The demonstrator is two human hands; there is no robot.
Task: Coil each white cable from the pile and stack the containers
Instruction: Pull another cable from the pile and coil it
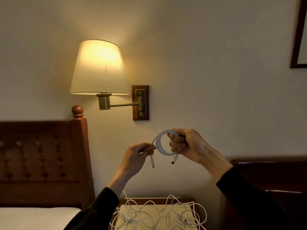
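Plenty of open air up here in front of the bare wall, so my hands have room to swing around at chest height. Closest thing overhead is the wall lamp (pixel 99 68), its brass arm (pixel 123 105) sticking out leftward from the wooden mount (pixel 140 102), above and a bit left of my left hand (pixel 137 156). The headboard (pixel 41 161) with its knobbed post (pixel 77 111) blocks the left side, and a dark wooden piece (pixel 269 176) boxes in the right, under my right forearm. Down on the nightstand (pixel 196 204), the loose cable pile (pixel 157 214) sprawls edge to edge and spills over the right edge, so it's in the way wherever I'd reach down there.
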